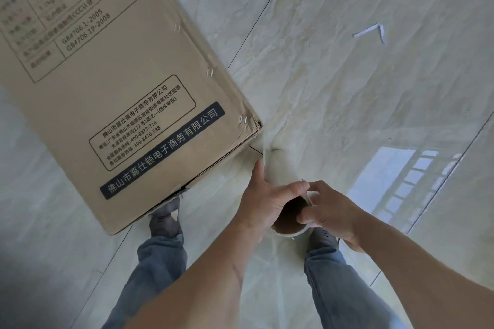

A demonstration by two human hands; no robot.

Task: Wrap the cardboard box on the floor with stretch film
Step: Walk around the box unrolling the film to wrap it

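Note:
A large brown cardboard box with printed black text stands on the tiled floor at the upper left. Its near corner points toward my hands. A roll of clear stretch film with a brown cardboard core hangs upright just right of that corner. My left hand grips the roll's side, thumb up along a stretched sheet of film that runs to the box corner. My right hand holds the roll from the right, with fingers hooked into the core.
Glossy marble-pattern floor tiles spread all around. A small white paper scrap lies at the upper right. My legs in jeans and dark shoes stand below the box edge, the left shoe partly under it.

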